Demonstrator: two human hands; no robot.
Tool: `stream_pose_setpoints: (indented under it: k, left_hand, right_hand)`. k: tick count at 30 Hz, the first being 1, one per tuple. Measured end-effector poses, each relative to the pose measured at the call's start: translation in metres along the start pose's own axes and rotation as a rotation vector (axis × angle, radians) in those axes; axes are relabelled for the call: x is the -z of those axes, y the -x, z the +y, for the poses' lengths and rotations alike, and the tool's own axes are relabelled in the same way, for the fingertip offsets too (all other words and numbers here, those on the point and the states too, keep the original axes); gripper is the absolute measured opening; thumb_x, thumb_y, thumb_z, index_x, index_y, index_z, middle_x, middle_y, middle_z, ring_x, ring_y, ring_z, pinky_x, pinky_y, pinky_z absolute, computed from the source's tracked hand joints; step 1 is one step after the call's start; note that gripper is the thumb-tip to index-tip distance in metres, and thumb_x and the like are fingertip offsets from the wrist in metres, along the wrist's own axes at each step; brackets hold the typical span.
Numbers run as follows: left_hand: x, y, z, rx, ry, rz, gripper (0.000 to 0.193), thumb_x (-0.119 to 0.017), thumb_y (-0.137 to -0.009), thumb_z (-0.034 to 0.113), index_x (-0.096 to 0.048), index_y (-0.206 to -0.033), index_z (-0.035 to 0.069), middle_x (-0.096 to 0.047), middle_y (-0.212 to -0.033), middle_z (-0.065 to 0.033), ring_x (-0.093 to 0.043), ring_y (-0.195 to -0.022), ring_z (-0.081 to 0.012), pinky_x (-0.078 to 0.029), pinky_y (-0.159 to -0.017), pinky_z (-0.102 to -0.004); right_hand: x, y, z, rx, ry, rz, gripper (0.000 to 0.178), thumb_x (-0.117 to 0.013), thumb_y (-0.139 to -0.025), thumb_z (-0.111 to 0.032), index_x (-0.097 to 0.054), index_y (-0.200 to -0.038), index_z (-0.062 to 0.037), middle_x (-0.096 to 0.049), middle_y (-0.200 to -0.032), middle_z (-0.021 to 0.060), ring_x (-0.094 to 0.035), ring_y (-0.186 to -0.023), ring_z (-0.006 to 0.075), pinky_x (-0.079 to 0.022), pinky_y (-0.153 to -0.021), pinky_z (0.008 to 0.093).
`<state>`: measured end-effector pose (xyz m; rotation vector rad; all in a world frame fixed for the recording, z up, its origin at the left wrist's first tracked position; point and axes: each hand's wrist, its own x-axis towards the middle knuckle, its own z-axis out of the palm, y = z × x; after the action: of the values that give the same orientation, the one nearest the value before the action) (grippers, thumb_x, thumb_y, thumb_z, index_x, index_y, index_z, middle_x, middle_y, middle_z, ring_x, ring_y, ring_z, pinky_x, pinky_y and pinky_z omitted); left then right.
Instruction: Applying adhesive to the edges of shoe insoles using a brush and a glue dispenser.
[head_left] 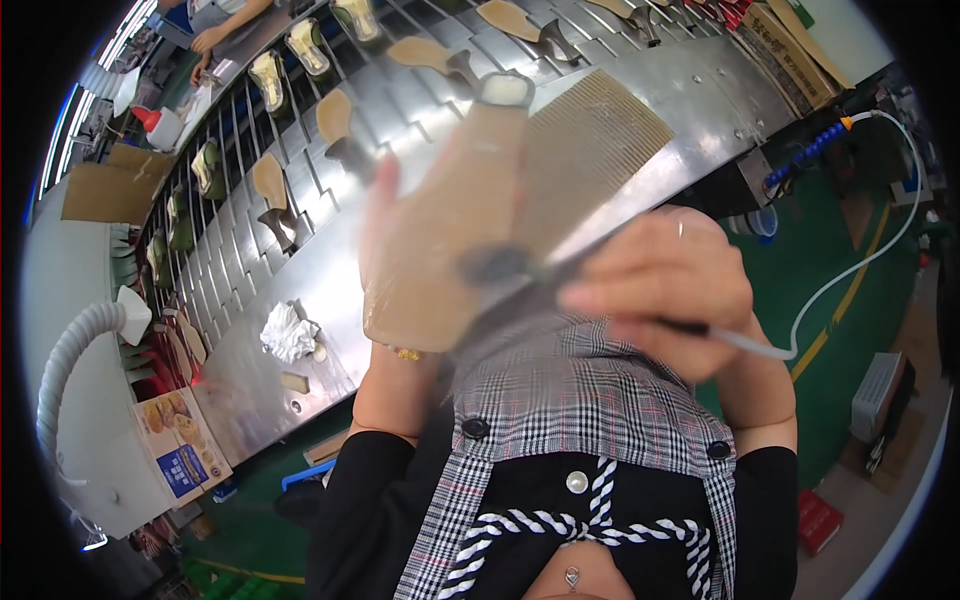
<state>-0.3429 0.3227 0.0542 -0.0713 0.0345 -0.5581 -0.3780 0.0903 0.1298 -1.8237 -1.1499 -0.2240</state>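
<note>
Shoe sole [440,240], tan and blurred, held up by left hand [385,215].

Shoe sole [445,235]: blurred; hides most of my left hand [378,205]. Tool [500,268]: too smeared for me to identify. Right hand [665,290]: fingertips blurred. Co-worker's arm [225,25]: cropped at top edge.

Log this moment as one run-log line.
left hand: holds tan shoe sole upright, heel up | right hand: grips dark tool with white hose, tip on sole | behind: metal conveyor carrying heeled soles | image: motion-blurred
</note>
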Motion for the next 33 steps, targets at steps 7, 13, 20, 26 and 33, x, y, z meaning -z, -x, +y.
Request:
stream_pose_setpoints:
  k: [7, 13, 20, 26, 33]
  left_hand:
    - [0.008, 0.009, 0.010, 0.078, 0.005, -0.021, 0.079, -0.036, -0.100, 0.059, -0.026, -0.155, 0.003, -0.035, -0.152, -0.0286, -0.044, -0.135, -0.0409, -0.037, -0.112, -0.0526]
    - [-0.001, 0.021, 0.004, 0.048, 0.059, 0.016, 0.085, -0.036, -0.099, 0.063, -0.017, -0.158, 0.005, -0.031, -0.156, -0.0244, -0.040, -0.138, -0.0416, -0.034, -0.114, -0.0527]
    - [0.000, 0.032, 0.009, 0.049, -0.127, 0.040, 0.094, -0.033, -0.098, 0.067, -0.008, -0.157, -0.002, -0.023, -0.161, -0.0219, -0.033, -0.144, -0.0362, -0.024, -0.119, -0.0449]
    - [0.003, 0.038, 0.009, 0.153, -0.016, -0.199, 0.100, -0.032, -0.096, 0.072, -0.007, -0.157, -0.003, -0.018, -0.162, -0.0220, -0.026, -0.147, -0.0358, -0.022, -0.120, -0.0448]
    - [0.002, 0.049, 0.008, 0.142, -0.070, -0.108, 0.100, -0.030, -0.095, 0.074, -0.008, -0.157, 0.000, -0.017, -0.163, -0.0209, -0.024, -0.148, -0.0395, -0.027, -0.115, -0.0538]
  right_hand:
    - [0.012, 0.001, -0.010, 0.000, -0.127, -0.106, 0.028, -0.073, -0.072, 0.000, -0.074, -0.100, 0.0016, -0.068, -0.084, 0.0120, -0.063, -0.070, 0.0263, -0.050, -0.061, 0.0346]
    - [0.029, -0.002, -0.006, 0.052, -0.089, -0.250, 0.028, -0.073, -0.073, -0.001, -0.074, -0.100, 0.0014, -0.068, -0.084, 0.0133, -0.064, -0.071, 0.0250, -0.049, -0.060, 0.0330]
    - [0.028, 0.005, -0.007, -0.042, 0.028, -0.115, 0.019, -0.071, -0.075, -0.011, -0.078, -0.091, -0.0021, -0.070, -0.086, 0.0135, -0.064, -0.071, 0.0253, -0.049, -0.065, 0.0355]
    - [0.033, 0.001, -0.015, -0.134, 0.159, 0.073, 0.021, -0.072, -0.073, -0.012, -0.078, -0.092, -0.0030, -0.069, -0.082, 0.0126, -0.064, -0.070, 0.0262, -0.049, -0.064, 0.0351]
    - [0.039, 0.003, -0.005, -0.112, 0.077, 0.077, 0.024, -0.074, -0.073, -0.014, -0.078, -0.091, 0.0001, -0.070, -0.081, 0.0160, -0.063, -0.069, 0.0260, -0.049, -0.065, 0.0340]
